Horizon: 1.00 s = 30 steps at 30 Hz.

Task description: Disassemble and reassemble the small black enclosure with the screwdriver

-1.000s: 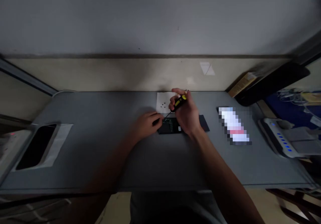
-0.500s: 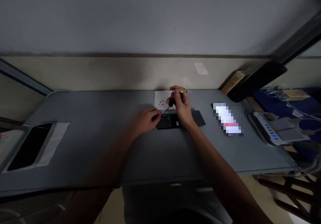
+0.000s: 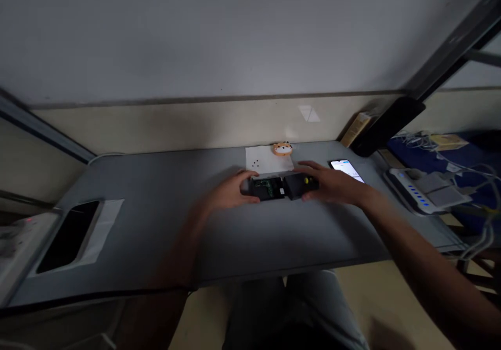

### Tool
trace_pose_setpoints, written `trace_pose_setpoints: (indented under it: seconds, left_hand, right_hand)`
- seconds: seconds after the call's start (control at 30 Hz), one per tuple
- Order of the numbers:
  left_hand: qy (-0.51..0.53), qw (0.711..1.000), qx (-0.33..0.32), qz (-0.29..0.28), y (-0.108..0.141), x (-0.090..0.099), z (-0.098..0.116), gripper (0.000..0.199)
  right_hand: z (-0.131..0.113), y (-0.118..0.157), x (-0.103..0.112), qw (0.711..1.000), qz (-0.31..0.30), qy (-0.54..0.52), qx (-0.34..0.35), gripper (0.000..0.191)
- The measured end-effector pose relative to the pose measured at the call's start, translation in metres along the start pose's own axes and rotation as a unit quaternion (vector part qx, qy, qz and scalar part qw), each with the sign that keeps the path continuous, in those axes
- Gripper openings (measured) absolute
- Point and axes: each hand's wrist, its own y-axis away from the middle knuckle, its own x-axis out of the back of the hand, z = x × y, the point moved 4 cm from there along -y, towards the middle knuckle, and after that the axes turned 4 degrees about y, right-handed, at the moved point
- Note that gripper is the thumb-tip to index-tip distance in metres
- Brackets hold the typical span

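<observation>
A dark flat device with an exposed green circuit board (image 3: 268, 188) lies on the grey table, a small white label near its right end. My left hand (image 3: 234, 189) grips its left end between thumb and fingers. At the device's right end is a black flat piece (image 3: 294, 185), held by my right hand (image 3: 329, 184). The yellow end of the screwdriver (image 3: 307, 180) shows under the right hand's fingers; its shaft is hidden. Behind the device lies a white paper (image 3: 268, 161) with several tiny dark screws (image 3: 255, 163).
An orange animal-faced item (image 3: 282, 149) stands on the paper. A lit phone (image 3: 346, 169) lies behind my right wrist. A power strip (image 3: 417, 193) with cables is at the right, a dark tablet (image 3: 70, 235) at the left. The wall borders the table's back.
My right hand has moved right, away from the circuit board, and now grips the black piece; the screwdriver no longer points at the board. The animal-faced item has come into full view.
</observation>
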Motion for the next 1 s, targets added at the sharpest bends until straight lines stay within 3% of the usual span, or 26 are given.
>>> trace_pose_setpoints:
  seconds: [0.03,0.1,0.27,0.5,0.77,0.9,1.0]
  left_hand:
    - [0.007,1.000,0.007,-0.006,0.001,0.000,0.000,0.070]
    - [0.020,0.999,0.029,-0.011,0.001,-0.001,-0.001,0.070]
    - [0.032,0.998,0.061,-0.015,-0.001,-0.005,0.001,0.070]
    - [0.032,0.997,0.077,0.000,-0.003,-0.011,0.003,0.065]
    - [-0.044,0.998,0.037,0.038,-0.003,-0.017,0.014,0.064]
    - [-0.080,0.996,-0.008,0.050,-0.003,-0.018,0.018,0.075]
    - [-0.103,0.991,-0.053,0.064,-0.002,-0.018,0.018,0.078]
  right_hand:
    - [0.010,0.006,-0.005,0.999,-0.039,0.020,-0.024,0.075]
    - [0.023,0.015,-0.009,0.996,-0.063,0.028,-0.055,0.084]
    - [0.021,0.010,-0.003,0.992,-0.078,-0.004,-0.095,0.071]
    - [-0.011,-0.009,-0.011,0.996,-0.089,-0.016,-0.010,0.072]
    - [-0.031,-0.008,-0.023,0.996,-0.069,0.055,-0.012,0.072]
    - [-0.034,-0.020,-0.029,0.998,-0.062,0.013,0.026,0.070]
    - [-0.038,-0.027,-0.026,0.992,-0.008,-0.082,0.100,0.051]
